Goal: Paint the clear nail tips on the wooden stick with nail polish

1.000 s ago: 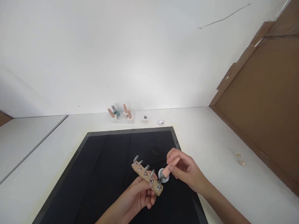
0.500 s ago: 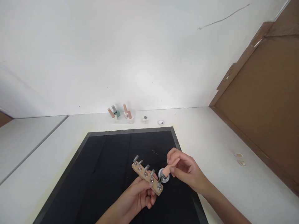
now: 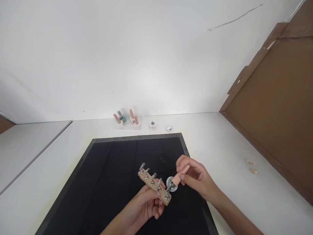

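Above black mat (image 3: 110,182), hands hold unlabeled wooden block (image 3: 154,187), peach tool (image 3: 180,174).

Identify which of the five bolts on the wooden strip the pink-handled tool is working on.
The end bolt nearest the right hand: the pink-handled tool meets it, while the four others stand free along the wooden strip.

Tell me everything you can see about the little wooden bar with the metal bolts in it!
The wooden bar is a short, pale strip that looks like wood, held above the black mat and slanting down toward the right. Five silvery bolts stand in a row along it, leaning the same way. The left hand grips it from beneath. At its right end, the right hand presses a pink-handled tool onto the last bolt.
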A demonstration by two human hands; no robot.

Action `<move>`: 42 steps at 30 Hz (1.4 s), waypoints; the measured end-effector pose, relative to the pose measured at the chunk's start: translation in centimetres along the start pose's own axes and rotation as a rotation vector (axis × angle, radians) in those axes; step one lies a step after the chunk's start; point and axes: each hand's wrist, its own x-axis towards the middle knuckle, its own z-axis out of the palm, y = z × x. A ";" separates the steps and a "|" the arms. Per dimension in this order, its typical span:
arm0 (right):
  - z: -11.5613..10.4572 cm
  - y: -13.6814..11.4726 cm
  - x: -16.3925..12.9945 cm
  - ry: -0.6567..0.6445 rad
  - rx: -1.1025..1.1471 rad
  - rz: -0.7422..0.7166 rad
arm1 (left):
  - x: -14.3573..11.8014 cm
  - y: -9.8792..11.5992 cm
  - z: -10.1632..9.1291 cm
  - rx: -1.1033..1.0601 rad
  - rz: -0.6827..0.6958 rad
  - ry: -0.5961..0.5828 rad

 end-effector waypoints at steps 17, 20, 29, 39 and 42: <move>0.0 -0.1 0.2 0.113 0.057 0.047 | 0.0 0.0 -0.1 0.050 0.050 -0.025; 0.2 -0.6 0.3 0.110 0.143 0.085 | -0.3 0.1 0.1 0.079 0.067 0.002; 0.0 -0.9 0.2 0.119 0.193 0.147 | -0.6 0.3 0.8 0.213 0.149 0.043; 0.1 -0.7 0.2 0.039 0.123 0.136 | -0.5 0.4 1.1 0.243 0.171 0.074; 0.1 -0.6 0.1 0.048 0.074 0.129 | -0.6 0.4 1.0 0.241 0.162 0.058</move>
